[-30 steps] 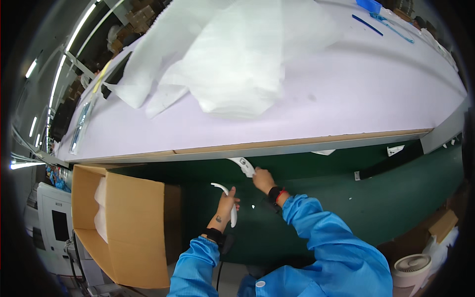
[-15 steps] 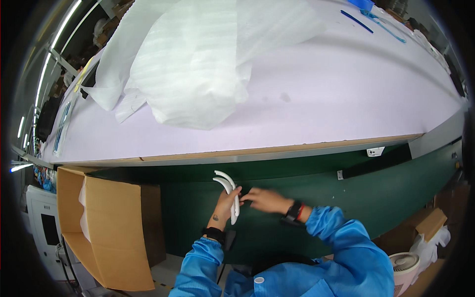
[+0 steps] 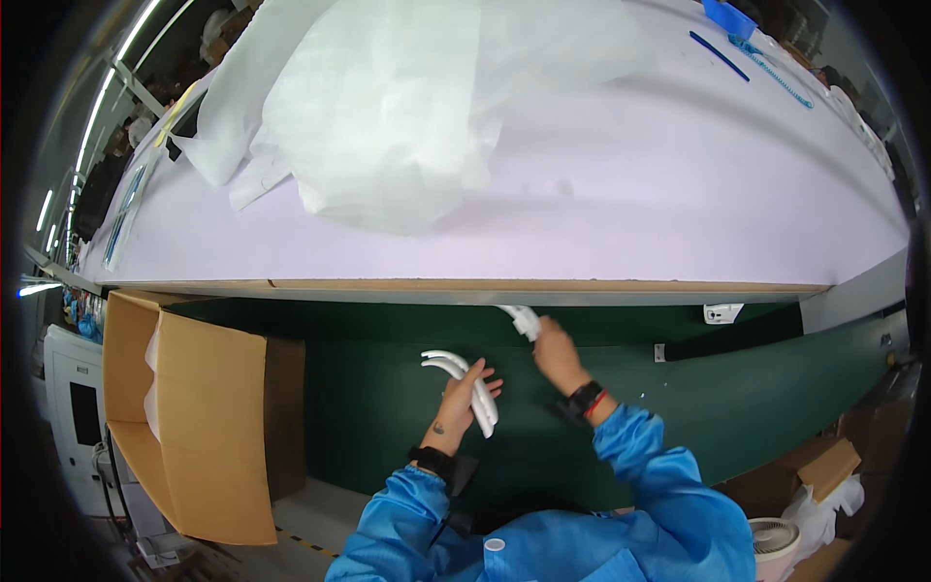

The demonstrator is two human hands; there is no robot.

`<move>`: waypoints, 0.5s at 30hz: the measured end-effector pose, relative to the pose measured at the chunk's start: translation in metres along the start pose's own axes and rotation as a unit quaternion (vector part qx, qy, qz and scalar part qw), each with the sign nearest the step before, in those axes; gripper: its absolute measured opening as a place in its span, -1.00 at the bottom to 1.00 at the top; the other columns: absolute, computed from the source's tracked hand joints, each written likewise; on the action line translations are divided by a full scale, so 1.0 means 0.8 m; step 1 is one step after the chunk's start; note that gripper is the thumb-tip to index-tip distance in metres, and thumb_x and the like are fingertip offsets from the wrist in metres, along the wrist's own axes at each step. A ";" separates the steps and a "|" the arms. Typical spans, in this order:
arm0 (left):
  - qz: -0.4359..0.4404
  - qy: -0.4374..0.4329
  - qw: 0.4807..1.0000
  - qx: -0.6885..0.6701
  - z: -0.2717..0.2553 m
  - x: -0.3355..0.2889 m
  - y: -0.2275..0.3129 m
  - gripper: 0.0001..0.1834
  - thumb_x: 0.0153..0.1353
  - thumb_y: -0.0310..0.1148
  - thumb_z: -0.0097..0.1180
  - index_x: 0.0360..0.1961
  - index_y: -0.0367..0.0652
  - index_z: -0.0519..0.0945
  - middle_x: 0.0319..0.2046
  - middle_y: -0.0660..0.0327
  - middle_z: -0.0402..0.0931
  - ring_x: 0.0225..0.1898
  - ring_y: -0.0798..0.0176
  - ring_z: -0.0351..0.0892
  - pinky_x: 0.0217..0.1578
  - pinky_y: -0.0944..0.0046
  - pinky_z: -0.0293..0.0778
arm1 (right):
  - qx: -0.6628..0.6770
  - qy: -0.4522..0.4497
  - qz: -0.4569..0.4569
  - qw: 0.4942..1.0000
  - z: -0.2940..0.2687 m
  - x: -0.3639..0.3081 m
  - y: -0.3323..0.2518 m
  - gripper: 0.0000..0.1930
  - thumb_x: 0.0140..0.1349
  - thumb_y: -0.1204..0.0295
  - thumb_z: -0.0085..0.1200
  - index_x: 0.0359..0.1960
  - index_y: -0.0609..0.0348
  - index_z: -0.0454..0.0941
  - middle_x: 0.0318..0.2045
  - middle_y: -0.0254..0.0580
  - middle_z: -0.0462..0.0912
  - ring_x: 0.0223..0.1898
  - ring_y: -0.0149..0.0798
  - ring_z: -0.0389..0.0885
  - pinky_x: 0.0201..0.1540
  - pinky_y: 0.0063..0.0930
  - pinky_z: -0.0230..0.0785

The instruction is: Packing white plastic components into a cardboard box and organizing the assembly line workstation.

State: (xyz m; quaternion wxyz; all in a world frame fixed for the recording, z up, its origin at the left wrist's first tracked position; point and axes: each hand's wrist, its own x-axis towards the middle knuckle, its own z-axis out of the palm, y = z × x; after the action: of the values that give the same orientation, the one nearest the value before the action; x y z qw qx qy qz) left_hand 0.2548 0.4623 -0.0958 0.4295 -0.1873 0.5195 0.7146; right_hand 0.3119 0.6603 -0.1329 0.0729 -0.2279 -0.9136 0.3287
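Note:
My left hand (image 3: 458, 403) is closed around a pair of curved white plastic pieces (image 3: 483, 403), which lie side by side and jut out at both ends of the grip. Farther forward and to the right, my right hand (image 3: 559, 359) grips another white plastic piece (image 3: 525, 322). Its far end reaches the front edge of the table and is partly hidden there. Both hands are over the dark green surface (image 3: 388, 407) below the table edge, apart from each other.
White foam sheeting (image 3: 378, 116) covers part of the pale table (image 3: 621, 213). An open cardboard box (image 3: 218, 427) stands at the left. A small white fitting (image 3: 722, 313) sits under the table edge at the right. A blue stick (image 3: 720, 55) and a blue tray (image 3: 729, 17) lie far right.
My right hand has moved away from the left, forward and to the right, and now shows a white piece in its grip. My left hand has shifted slightly right, tilting its pieces.

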 end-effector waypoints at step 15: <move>-0.044 -0.090 0.992 0.070 0.007 -0.012 -0.010 -0.52 0.15 -0.29 0.25 0.04 -0.27 0.41 -0.25 0.18 0.52 -0.24 0.23 0.58 -0.23 0.20 0.55 | 0.273 -0.280 -0.137 0.910 -0.039 -0.120 -0.045 -0.12 0.13 0.38 0.17 0.39 0.23 -0.15 0.38 0.25 -0.16 0.39 0.13 -0.07 0.37 -0.20 -0.08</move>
State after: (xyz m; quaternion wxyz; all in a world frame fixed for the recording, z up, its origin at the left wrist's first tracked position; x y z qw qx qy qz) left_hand 0.2676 0.4639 -0.0914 0.5174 -0.1142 0.5190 0.6707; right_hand 0.3926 0.6089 -0.0844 -0.0826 0.0298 -0.7931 0.6027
